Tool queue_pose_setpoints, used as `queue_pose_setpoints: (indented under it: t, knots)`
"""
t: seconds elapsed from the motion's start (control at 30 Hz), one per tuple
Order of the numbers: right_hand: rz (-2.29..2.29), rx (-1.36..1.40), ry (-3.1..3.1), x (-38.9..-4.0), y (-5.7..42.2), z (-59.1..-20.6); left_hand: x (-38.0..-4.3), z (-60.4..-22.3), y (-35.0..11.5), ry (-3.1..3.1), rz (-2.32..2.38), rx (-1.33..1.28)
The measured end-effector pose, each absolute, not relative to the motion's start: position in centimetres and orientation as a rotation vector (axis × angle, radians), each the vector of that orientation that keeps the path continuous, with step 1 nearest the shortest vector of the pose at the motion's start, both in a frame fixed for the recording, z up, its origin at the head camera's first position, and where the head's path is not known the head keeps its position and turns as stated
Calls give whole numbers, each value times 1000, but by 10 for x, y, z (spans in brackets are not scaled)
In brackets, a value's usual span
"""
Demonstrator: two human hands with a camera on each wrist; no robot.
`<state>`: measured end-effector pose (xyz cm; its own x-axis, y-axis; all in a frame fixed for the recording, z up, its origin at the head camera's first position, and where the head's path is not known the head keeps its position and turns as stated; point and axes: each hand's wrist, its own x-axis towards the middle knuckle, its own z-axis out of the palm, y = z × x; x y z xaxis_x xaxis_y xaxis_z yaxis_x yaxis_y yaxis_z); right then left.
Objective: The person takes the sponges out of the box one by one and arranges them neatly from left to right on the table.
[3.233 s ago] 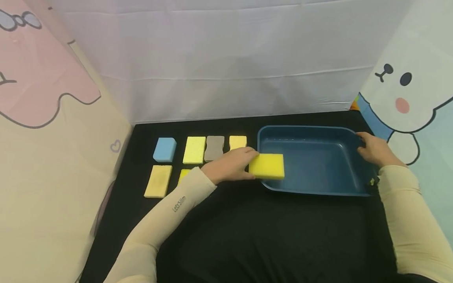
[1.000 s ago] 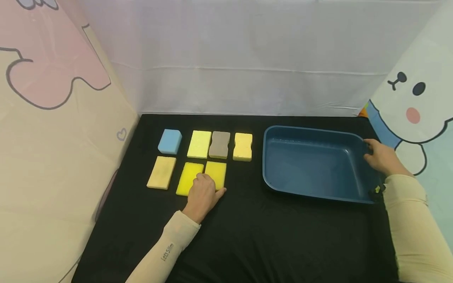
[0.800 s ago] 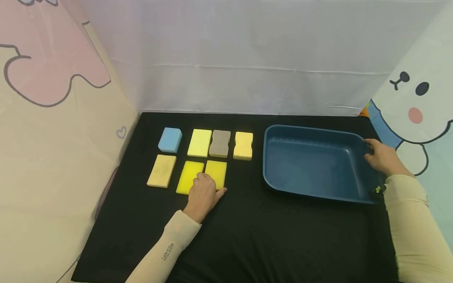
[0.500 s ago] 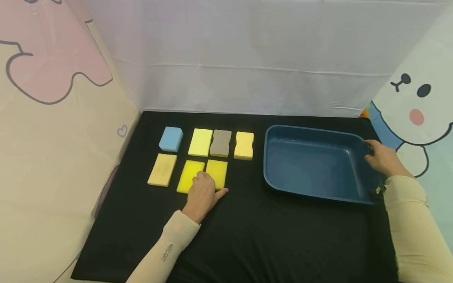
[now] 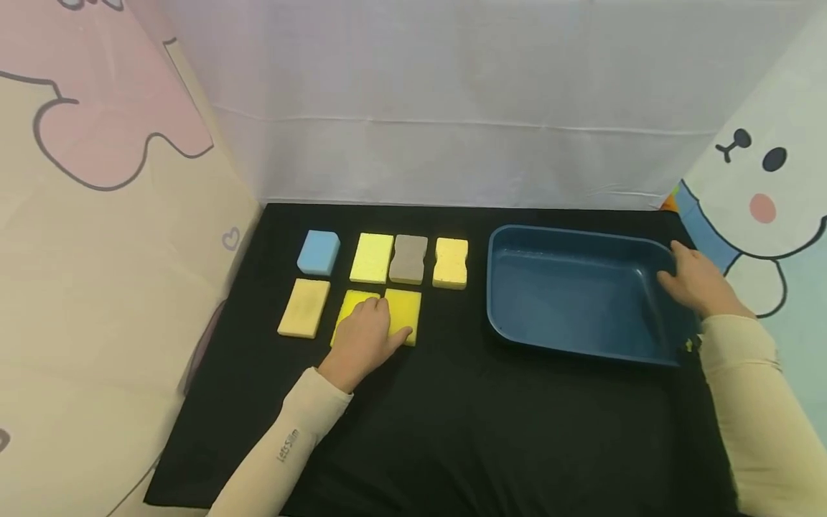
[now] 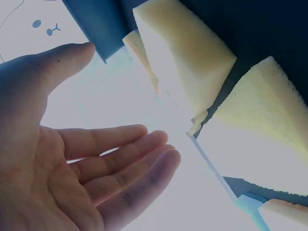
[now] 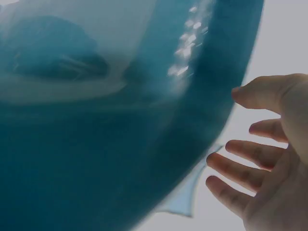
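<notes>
In the head view my left hand is over two bright yellow sponges. It partly covers the left yellow sponge; the right yellow sponge lies close beside it. From the left wrist, the hand shows relaxed fingers, thumb apart and nothing in the palm, short of the sponges. My right hand is at the right end of a blue plastic tub. Its fingers are spread beside the tub's wall, holding nothing.
Behind the yellow pair lie a pale yellow sponge, a grey waisted sponge and a yellow waisted sponge. Leftward are a blue sponge and a tan sponge. A white sheet hangs behind the black tabletop.
My left hand carried a yellow sponge from the tub's left side, put it down in the front row and has now let go. My right hand has loosened from the tub's rim.
</notes>
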<state>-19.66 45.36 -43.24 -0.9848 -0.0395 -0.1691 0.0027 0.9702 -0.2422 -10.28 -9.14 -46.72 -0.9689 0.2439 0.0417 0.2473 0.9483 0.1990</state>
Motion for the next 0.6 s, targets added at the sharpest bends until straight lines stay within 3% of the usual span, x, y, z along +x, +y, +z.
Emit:
queue_pose_setpoints:
  t: [0.2,0.6]
  knots:
    - [-302,-128,3038,-188,394,-415,-107,-465,-93,-3005,-286,-507]
    - [-251,-841,3325,-139,277,-422,-112,-458,-75,-3007,-206,-508]
